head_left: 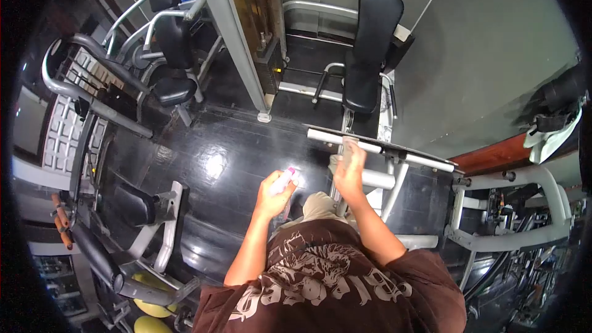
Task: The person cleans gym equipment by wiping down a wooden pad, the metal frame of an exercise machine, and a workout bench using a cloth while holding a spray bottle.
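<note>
My left hand [271, 198] is closed around a small white bottle [283, 180] with a pink top, held out in front of my body. My right hand [350, 171] is up against the machine's white padded bar [325, 136], with a pale cloth [350, 142] at its fingers. Part of the cloth is covered by the hand. Just below that hand lies a thicker white roller pad [377, 179] of the same machine.
Beyond the bar stands a black padded seat with a tall backrest [377, 31]. A grey upright post [237, 43] and weight stack rise left of it. More machines stand at left, including a black bench pad [134, 203]. On the right is a grey frame [512, 243].
</note>
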